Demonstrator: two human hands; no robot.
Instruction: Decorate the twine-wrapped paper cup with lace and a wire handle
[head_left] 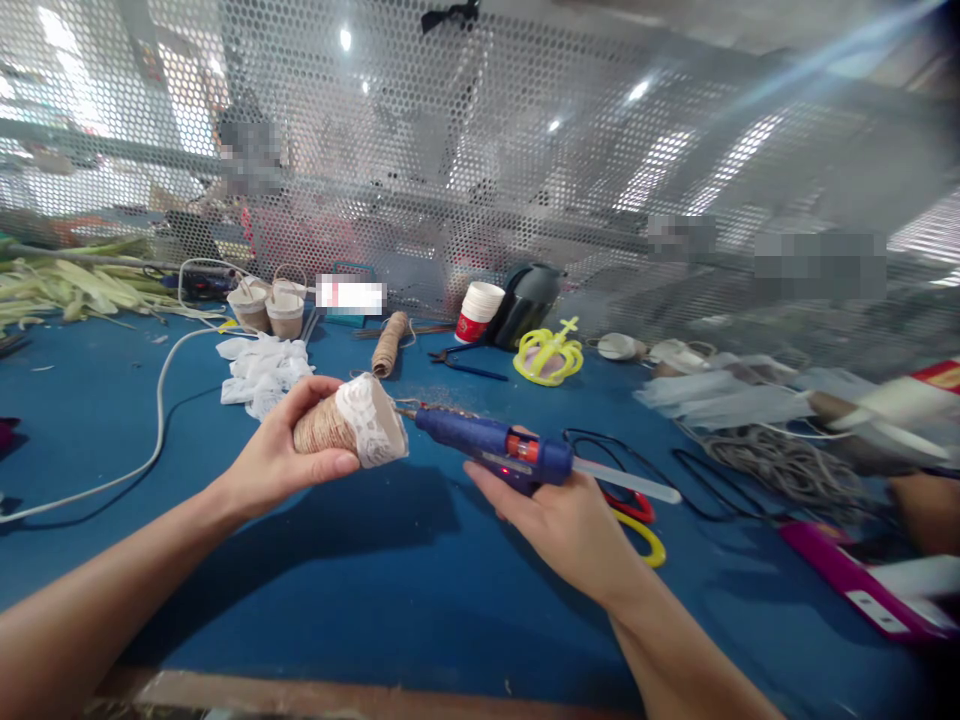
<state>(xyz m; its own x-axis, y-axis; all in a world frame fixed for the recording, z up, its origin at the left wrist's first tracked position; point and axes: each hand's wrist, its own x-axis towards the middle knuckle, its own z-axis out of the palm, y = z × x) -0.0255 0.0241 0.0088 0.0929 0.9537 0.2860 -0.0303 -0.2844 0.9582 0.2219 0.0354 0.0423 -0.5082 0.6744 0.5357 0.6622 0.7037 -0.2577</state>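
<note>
My left hand (277,462) is wrapped round a twine-covered cup (330,427) lying on its side in the air, its mouth facing right. White lace (369,420) bands the cup near its rim. In my right hand (559,520) is a blue glue gun (480,440), with a clear glue stick (626,479) out of its back end. The gun's nozzle points left, at the cup's rim; whether it touches cannot be made out. White lace pieces (266,370) lie behind my left hand.
Two small cups (285,312), a twine roll (389,345), pliers (469,366), stacked paper cups (478,312) and a yellow crown (548,357) stand or lie along the back. Scissors (651,540), grey cord (772,465) and a purple object (847,580) are at right. A white cable (161,400) crosses the left.
</note>
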